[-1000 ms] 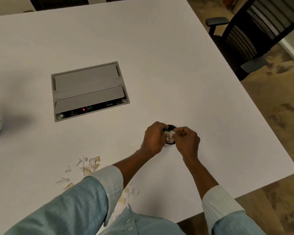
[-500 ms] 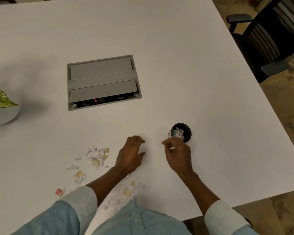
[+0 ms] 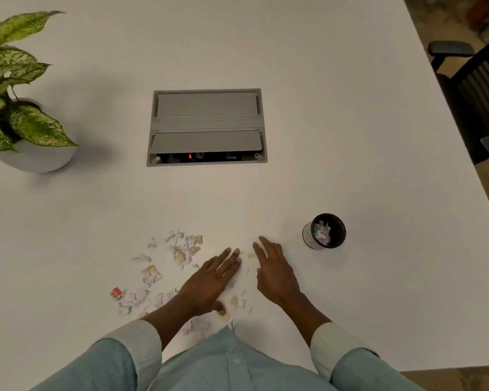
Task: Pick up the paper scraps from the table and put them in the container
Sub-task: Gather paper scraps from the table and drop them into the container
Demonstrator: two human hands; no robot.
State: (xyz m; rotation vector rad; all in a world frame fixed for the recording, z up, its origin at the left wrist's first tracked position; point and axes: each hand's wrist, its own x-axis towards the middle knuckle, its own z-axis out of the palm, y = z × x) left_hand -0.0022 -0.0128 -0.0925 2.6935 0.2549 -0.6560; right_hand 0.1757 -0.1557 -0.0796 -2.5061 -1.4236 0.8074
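Raking paper scraps (image 3: pixel 178 252) near table's (image 3: pixel 350 108) front edge | left hand (image 3: pixel 209 280), right hand (image 3: pixel 274 275) lay flat, empty, flanking scraps, likely to corral them | container (image 3: pixel 325 231) stood rightward, within reach

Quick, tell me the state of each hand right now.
Left hand: open, fingers straight, flat over the torn white and tan paper scraps, holding nothing.
Right hand: open, fingers spread, holding nothing.
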